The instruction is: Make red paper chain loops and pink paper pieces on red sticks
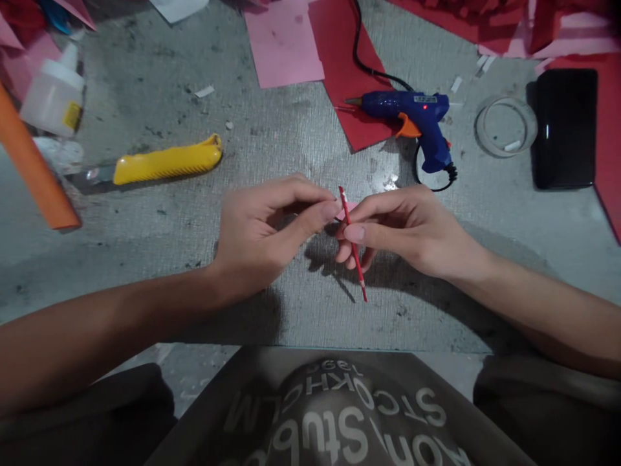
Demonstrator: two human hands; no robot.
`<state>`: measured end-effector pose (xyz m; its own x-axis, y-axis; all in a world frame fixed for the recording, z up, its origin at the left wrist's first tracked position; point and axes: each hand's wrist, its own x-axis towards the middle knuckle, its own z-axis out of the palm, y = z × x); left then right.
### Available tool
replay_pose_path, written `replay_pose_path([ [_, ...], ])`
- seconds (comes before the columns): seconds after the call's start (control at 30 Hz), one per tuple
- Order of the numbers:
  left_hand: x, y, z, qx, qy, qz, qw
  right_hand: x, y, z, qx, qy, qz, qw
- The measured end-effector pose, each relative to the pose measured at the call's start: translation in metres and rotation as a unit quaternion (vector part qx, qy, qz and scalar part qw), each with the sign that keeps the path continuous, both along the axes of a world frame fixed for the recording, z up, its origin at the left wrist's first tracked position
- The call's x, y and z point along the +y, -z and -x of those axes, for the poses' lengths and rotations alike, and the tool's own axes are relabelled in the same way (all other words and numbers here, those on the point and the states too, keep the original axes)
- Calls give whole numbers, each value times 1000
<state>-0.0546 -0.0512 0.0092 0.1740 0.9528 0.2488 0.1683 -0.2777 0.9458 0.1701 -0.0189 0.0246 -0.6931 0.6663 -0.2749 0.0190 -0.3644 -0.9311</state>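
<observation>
A thin red stick point(354, 249), slanted and with whitish patches near both ends, is pinched between the thumb and fingers of my right hand point(412, 230). Behind its upper part shows a small pink paper piece point(348, 210). My left hand point(276, 226) is closed in a pinch, thumb against index finger, at the left edge of that pink piece and close to the stick's upper end. The inner fingers of my left hand are partly hidden. Both hands are just above the grey table point(310, 323), near its front edge.
A blue hot glue gun point(407, 107), its red light on, lies on red paper point(334, 58) beyond my right hand. Left are a yellow cutter point(167, 160) with blade out, a glue bottle point(55, 90) and an orange strip point(36, 162). Right lie a tape ring point(480, 129) and black phone-like object point(565, 129).
</observation>
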Motion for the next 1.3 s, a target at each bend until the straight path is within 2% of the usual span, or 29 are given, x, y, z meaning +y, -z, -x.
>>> replay_pose_path([
  [0.3,4,1,2,-39,56,-3,998,2,-7,-2,3,8,-24,1000],
  [0.6,0,0,0,2,5,5,1000,0,-6,0,-42,45,-34,998],
  [0.97,1,-1,-1,40,-6,-37,998,-6,-6,6,-69,101,-71,990],
  [1.3,0,1,0,58,3,-39,998,-12,-4,10,-84,113,-96,985],
])
